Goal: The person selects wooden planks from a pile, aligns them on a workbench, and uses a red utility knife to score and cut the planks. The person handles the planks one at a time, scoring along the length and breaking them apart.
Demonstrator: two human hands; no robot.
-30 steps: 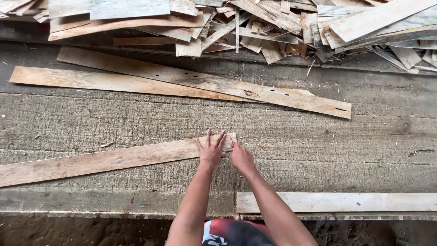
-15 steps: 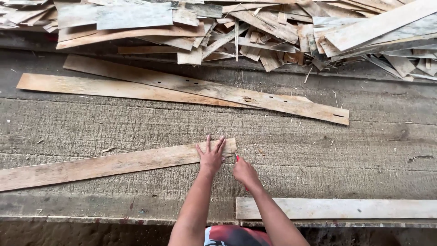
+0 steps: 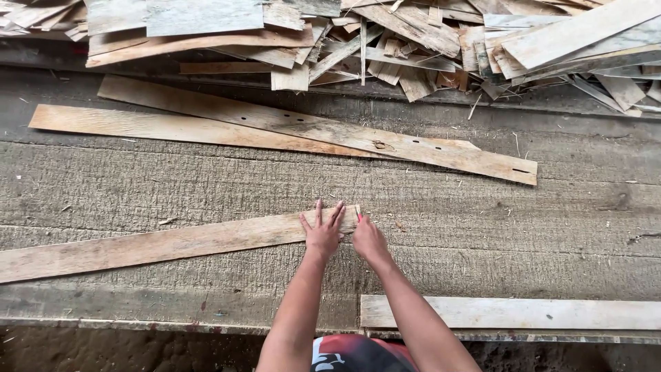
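The left hand (image 3: 322, 233) lies flat, fingers spread, on the right end of a long thin strip (image 3: 172, 242) that runs left across the rough worktop (image 3: 537, 227). The grip here is apart, pressing down rather than closing on anything. The right hand (image 3: 368, 239) sits at the strip's end edge, just beside the left; its fingers are curled under and mostly hidden, so I cannot tell whether they pinch the end.

Risks, as I judge them: the strip is long and thin, and only one end is held, so the far-left end may swing or drag if it is pushed or lifted. The raw edges and the coarse worktop could drive splinters into bare palms. A pale board (image 3: 509, 313) lies near, along the worktop's edge, close to the right forearm, and could be knocked off. Two longer boards (image 3: 310, 134) and a scrap pile (image 3: 413, 34) lie far, well apart.
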